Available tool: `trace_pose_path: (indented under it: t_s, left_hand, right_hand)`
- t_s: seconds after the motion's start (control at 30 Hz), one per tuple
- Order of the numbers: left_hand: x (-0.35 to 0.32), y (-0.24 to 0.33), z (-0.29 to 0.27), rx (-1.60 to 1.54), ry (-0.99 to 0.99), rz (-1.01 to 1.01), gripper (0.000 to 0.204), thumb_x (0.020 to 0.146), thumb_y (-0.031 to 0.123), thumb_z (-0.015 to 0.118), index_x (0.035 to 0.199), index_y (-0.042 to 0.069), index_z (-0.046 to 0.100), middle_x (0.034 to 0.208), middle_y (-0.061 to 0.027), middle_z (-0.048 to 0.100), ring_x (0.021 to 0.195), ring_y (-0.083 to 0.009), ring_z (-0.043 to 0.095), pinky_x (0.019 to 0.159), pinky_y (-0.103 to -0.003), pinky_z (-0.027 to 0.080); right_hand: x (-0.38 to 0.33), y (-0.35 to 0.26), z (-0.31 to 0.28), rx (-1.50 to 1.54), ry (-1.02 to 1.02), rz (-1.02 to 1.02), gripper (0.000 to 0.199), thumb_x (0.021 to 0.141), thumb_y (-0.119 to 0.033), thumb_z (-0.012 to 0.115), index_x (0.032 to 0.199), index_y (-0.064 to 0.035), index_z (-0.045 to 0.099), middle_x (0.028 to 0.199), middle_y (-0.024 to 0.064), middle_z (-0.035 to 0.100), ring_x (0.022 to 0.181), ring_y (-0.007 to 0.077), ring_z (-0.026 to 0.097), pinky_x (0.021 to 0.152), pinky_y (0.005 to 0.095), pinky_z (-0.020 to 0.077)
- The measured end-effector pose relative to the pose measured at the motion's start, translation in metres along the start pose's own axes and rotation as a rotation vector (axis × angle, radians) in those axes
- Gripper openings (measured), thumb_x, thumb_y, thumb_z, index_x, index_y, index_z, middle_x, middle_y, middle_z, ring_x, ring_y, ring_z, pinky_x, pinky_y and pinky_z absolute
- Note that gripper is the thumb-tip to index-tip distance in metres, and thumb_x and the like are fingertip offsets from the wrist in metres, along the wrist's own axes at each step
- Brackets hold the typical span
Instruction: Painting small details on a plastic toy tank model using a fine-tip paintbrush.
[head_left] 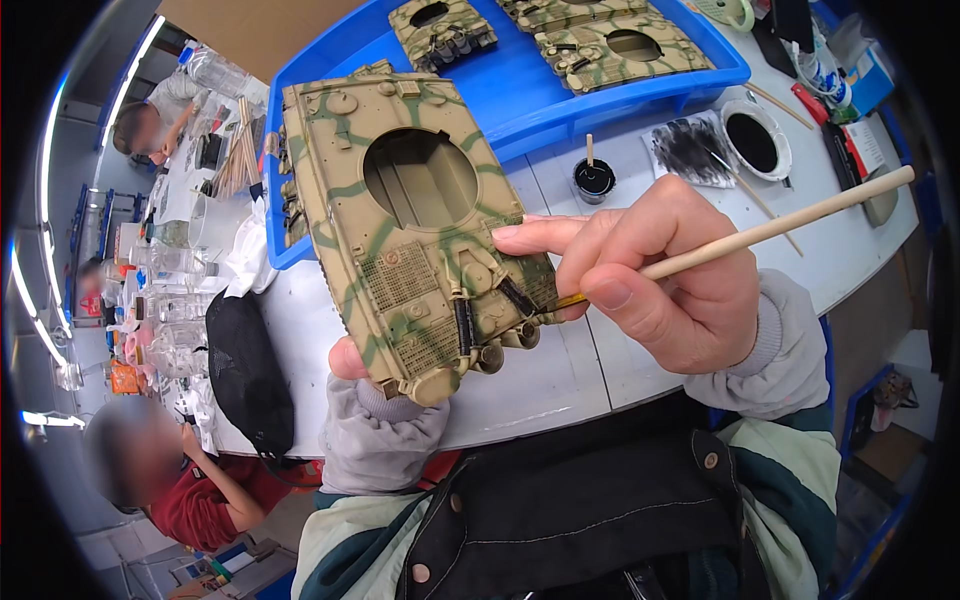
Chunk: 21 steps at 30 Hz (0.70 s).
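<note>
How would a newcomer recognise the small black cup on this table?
Find the blue tray. Just below its edge, left of the black-smeared sheet, stands the small black cup. Unlike the white-rimmed dish farther right, a short stick stands in it.

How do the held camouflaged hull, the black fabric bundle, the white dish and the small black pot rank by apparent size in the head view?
1. Camouflaged hull
2. Black fabric bundle
3. White dish
4. Small black pot

The hull's nearness to the camera enlarges it; true sizes are unsure.
</note>
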<state>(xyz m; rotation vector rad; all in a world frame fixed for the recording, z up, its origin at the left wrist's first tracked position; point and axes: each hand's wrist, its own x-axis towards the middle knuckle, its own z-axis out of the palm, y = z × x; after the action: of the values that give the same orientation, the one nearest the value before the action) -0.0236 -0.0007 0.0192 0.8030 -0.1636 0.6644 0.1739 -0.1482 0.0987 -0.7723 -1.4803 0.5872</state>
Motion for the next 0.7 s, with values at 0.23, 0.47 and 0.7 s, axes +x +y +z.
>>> trace_pose_path:
  t_s: [0.23, 0.47, 0.7]
  left_hand:
    - [0.003, 0.002, 0.003, 0.036, 0.005, 0.022, 0.088, 0.065, 0.063, 0.063, 0.130, 0.008, 0.042, 0.126, -0.0174, 0.049, 0.113, -0.0339, 0.050, 0.093, -0.049, 0.044]
    - [0.000, 0.005, 0.001, 0.092, 0.019, 0.065, 0.088, 0.065, 0.063, 0.063, 0.130, 0.008, 0.042, 0.125, -0.0172, 0.049, 0.113, -0.0338, 0.051, 0.093, -0.049, 0.044]
    - [0.011, 0.008, 0.038, -0.271, -0.101, -0.202, 0.086, 0.066, 0.064, 0.060, 0.130, 0.009, 0.042, 0.125, -0.0172, 0.049, 0.113, -0.0341, 0.051, 0.092, -0.050, 0.045]
  right_hand:
    - [0.000, 0.001, 0.001, -0.025, 0.007, -0.011, 0.008, 0.093, -0.006, 0.043, 0.094, 0.0004, 0.038, 0.074, 0.0114, 0.054, 0.070, 0.0126, 0.055, 0.096, 0.0561, 0.0385]
    - [0.000, 0.000, 0.000, -0.014, 0.002, -0.003, 0.008, 0.093, -0.006, 0.043, 0.093, 0.0001, 0.038, 0.074, 0.0108, 0.055, 0.069, 0.0119, 0.054, 0.095, 0.0556, 0.0392]
    - [-0.001, -0.001, -0.001, -0.021, -0.006, 0.003, 0.008, 0.093, -0.007, 0.043, 0.094, 0.0002, 0.038, 0.074, 0.0105, 0.055, 0.069, 0.0119, 0.055, 0.096, 0.0557, 0.0386]
